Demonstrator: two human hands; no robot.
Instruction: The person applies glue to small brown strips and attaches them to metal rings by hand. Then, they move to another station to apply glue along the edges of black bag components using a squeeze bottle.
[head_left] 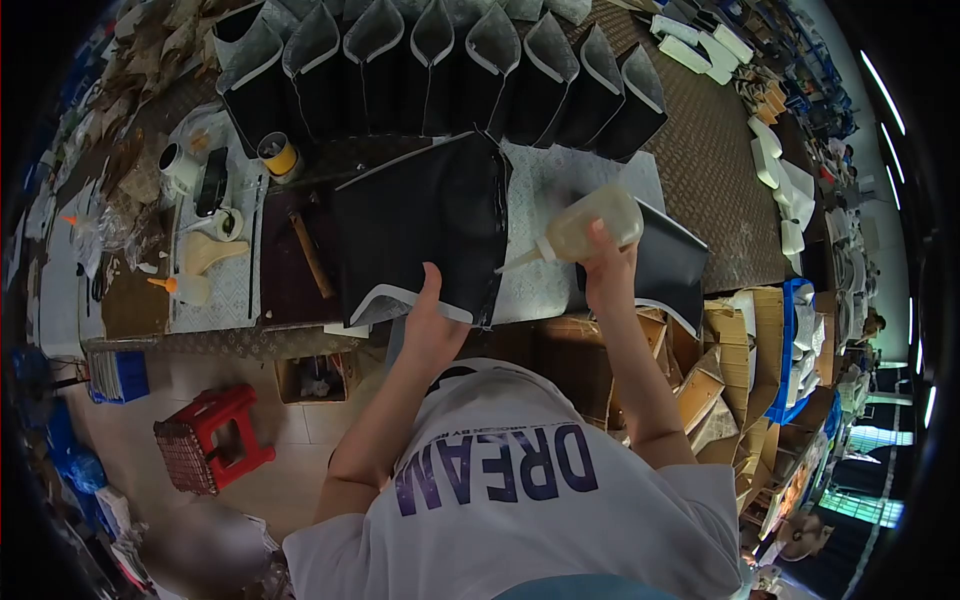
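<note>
My left hand [436,328] grips the near edge of a black boot shaft [425,220] with a pale lining. Its thumb lies on top, and the fingers are mostly hidden inside or beneath the edge. In my right hand [610,268] is a translucent squeeze bottle [592,225], tilted so that its narrow nozzle points left, close to the shaft's right side seam. Another black shaft piece [668,262] lies on the bench to the right, partly behind my right hand. Pale patterned sheet [535,185] shows between the two pieces.
Several black shafts [432,85] stand in a row along the back. A hammer [312,255], a yellow-labelled can [278,155], a tape roll [229,224] and an orange-tipped bottle [190,289] are at left. A red stool [225,435] stands on the floor; cardboard boxes [735,350] are at right.
</note>
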